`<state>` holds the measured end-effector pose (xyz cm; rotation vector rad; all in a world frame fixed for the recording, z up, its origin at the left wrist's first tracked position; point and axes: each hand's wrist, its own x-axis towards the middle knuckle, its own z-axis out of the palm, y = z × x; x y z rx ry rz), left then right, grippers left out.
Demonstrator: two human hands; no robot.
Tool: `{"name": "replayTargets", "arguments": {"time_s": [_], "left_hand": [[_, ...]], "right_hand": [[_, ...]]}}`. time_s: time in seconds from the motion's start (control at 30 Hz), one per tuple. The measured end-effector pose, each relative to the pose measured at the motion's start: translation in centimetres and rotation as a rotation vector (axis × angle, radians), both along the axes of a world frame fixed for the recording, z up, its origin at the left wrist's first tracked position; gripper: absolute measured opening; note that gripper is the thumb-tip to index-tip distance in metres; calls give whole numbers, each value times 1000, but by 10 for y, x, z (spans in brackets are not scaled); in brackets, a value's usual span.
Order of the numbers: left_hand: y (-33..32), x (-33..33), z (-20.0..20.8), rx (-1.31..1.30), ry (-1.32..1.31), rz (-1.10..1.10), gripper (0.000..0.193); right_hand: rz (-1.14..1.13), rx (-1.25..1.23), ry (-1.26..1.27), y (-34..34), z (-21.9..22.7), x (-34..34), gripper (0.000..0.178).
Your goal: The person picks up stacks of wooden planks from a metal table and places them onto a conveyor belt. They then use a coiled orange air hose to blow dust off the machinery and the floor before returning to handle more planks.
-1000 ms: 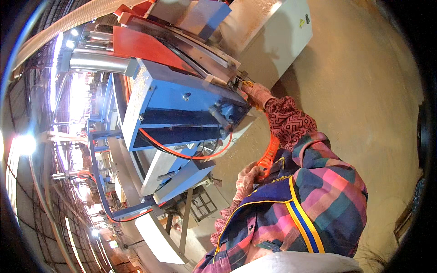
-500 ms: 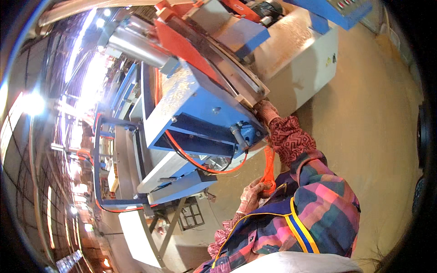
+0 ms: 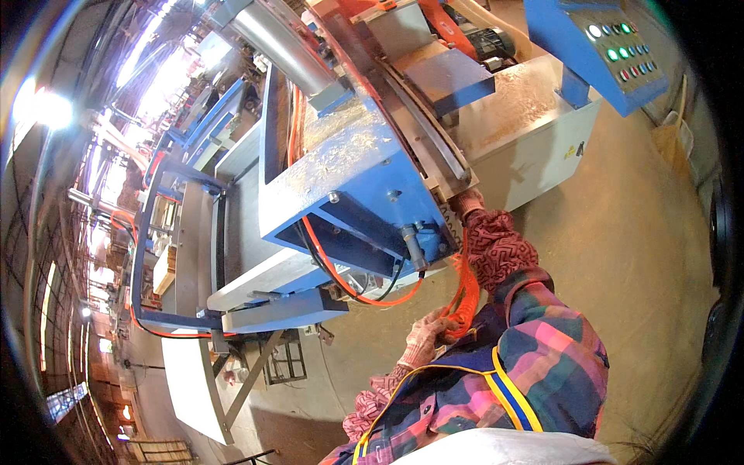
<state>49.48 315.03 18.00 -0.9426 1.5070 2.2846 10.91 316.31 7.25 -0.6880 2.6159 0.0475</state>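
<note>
My left hand (image 3: 425, 339), in a pale knitted glove, is closed around the lower end of an orange coiled hose (image 3: 466, 298) in front of my body. From there the hose rises in a bunched loop toward my right wrist. My right arm reaches forward to the blue machine (image 3: 349, 167). At the end of its long, dusty metal-and-wood channel (image 3: 426, 124) is my right hand (image 3: 467, 203), also gloved. Its fingers are hidden against the machine, so I cannot see what they hold.
A blue control panel (image 3: 620, 54) with lit buttons stands at the upper right. Sawdust covers the machine's pale base (image 3: 535, 101). A thin orange-red air line (image 3: 329, 263) loops below the blue frame. A large metal cylinder (image 3: 283, 46) sits at the upper left, and a white panel (image 3: 198, 380) slants at the lower left.
The view has shifted, bringing more of the control panel in at the upper right. The orange hose now bows wider beside my right forearm. Both hands stay in nearly the same places.
</note>
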Motion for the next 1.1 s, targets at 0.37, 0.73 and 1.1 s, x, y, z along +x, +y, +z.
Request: {"name": "replayTargets", "arguments": {"time_s": [0.37,0.73,1.1], "left_hand": [[-16,-10,-7,-945,583,-519,32],[-35,-12,34,-284,109,-408,34],[-125,3,17,-320,357,-643,40]], "right_hand": [[145,-47,240,17,-14,0,30],[-209,-240,-78,49,-5,29,29],[-733,-557,-185,96,37,68,29]]}}
